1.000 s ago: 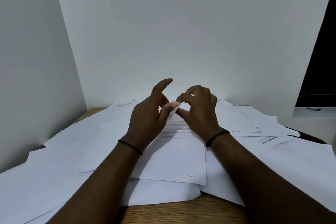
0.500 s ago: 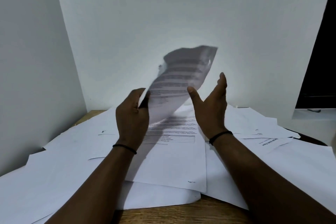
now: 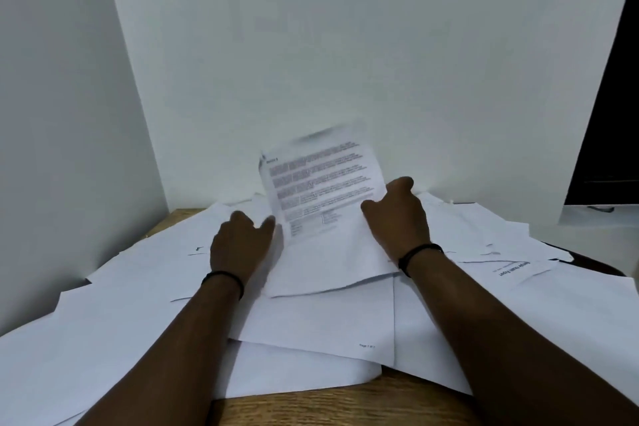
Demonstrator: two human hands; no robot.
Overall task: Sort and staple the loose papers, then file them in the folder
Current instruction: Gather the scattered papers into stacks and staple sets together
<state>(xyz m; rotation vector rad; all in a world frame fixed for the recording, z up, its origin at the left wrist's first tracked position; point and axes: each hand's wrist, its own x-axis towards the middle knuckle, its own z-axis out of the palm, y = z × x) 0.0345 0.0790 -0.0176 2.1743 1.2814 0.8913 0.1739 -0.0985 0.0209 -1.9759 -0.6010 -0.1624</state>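
Observation:
I hold a printed sheet [image 3: 321, 190] tilted up in front of me, its text side facing me and its top blurred by motion. My left hand [image 3: 242, 242] grips its left edge, with the thumb at the paper's side. My right hand [image 3: 397, 214] grips the right edge, thumb on the front and fingers behind. The sheet's lower edge hangs just above another white sheet [image 3: 328, 328] lying flat under my wrists. Loose white papers [image 3: 103, 322] cover most of the wooden desk [image 3: 345, 405] in overlapping layers.
A paper with an upside-down printed heading [image 3: 511, 270] lies at the right. White walls close in at the left and behind the desk. A dark opening [image 3: 608, 114] stands at the far right. Bare wood shows only along the near edge.
The sheet, which my left hand had raised high with its dark back showing, has come down with its text facing me. My right hand, open before, now holds its right edge.

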